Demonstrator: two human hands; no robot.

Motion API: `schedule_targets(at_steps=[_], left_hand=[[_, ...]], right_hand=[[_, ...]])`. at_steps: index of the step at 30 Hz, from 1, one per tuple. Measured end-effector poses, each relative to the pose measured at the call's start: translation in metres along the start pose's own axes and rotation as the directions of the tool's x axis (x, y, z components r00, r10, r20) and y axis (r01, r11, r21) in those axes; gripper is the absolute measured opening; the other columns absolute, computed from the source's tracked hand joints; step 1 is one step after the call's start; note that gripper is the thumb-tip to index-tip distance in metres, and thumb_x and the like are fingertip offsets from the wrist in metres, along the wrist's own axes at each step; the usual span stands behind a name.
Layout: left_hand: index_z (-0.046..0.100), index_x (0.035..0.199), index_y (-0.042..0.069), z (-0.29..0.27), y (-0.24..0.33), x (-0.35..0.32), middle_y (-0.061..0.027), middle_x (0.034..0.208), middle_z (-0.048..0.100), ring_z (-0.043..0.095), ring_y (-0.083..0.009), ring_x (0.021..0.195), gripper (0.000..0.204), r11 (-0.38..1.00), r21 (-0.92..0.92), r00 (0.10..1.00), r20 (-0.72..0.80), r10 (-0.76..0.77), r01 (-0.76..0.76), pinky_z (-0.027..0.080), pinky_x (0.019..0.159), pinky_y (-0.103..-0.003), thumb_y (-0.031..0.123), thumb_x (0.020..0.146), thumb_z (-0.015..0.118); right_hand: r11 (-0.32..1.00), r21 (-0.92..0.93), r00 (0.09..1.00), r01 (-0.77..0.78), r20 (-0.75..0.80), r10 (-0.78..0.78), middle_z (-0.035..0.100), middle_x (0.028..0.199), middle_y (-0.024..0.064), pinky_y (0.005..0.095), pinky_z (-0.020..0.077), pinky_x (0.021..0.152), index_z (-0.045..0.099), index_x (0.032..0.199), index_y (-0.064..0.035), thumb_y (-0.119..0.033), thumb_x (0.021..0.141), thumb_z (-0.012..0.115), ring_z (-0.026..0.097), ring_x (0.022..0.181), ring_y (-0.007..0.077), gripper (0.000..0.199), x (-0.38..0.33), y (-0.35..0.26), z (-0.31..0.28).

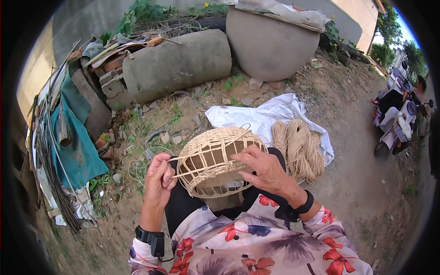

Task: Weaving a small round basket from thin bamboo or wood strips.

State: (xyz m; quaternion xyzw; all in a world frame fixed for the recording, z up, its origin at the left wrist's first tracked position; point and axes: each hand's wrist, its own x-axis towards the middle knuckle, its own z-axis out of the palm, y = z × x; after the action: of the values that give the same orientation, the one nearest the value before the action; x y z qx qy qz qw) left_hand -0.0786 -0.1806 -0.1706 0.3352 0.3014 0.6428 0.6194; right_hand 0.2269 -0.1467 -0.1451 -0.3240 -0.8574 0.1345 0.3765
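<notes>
Floral fabric fills the near edge, a pale shirt (250,250) splashed with red blooms, with a black device (157,244) at the left wrist and a dark band (305,202) around the right. Just beyond, it's all happening: the left hand (159,178) has its fingers clamped on pale strands (183,174) at the basket's left edge. Over on the other side, the right hand (265,168) lays its fingers against the weave, thumb apart and lower down; whether they grip it, I cannot tell. And between the two sits the woven basket (211,170), straw-coloured and open-ribbed, over the dark trousers (178,211). Past it, hanks of tan cord (300,149) lie on a rumpled white sheet (256,115), spread over the dirt. Off left, a teal cloth (75,146) drapes beside long thin rods. Farther out, a grey cylinder (178,64) lies beside a big rounded vessel (272,43); away right, a white scooter (395,123) stands on the path with a person at it.
</notes>
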Motion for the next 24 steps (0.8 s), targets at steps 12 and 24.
schedule_targets(at_steps=[12,24], left_hand=[[0.060,0.098,0.004,-0.016,0.027,-0.016,-0.0038,0.083,0.062,0.057,-0.0063,0.067,0.019,0.978,0.203,0.997,-0.049,0.056,-0.044,0.048,0.058,-0.023,0.021,0.094,0.066],[0.062,0.111,0.003,0.051,0.038,-0.002,-0.0062,0.088,0.068,0.055,-0.0085,0.065,0.023,0.952,0.286,0.992,0.094,0.088,-0.112,0.045,0.060,-0.026,0.014,0.092,0.067]], right_hand=[[0.942,0.298,0.985,-0.155,-0.032,0.172,0.061,0.092,0.0110,0.0302,0.0500,0.067,0.067,0.103,0.0001,-0.008,0.084,0.067,0.063,0.075,0.0206,0.021,0.048,0.004,-0.029],[0.906,0.424,0.988,0.013,0.133,-0.077,0.051,0.066,0.0142,0.0406,0.0411,0.061,0.057,0.081,0.0011,-0.026,0.095,0.057,0.051,0.062,0.0297,0.030,0.091,-0.042,0.011]])
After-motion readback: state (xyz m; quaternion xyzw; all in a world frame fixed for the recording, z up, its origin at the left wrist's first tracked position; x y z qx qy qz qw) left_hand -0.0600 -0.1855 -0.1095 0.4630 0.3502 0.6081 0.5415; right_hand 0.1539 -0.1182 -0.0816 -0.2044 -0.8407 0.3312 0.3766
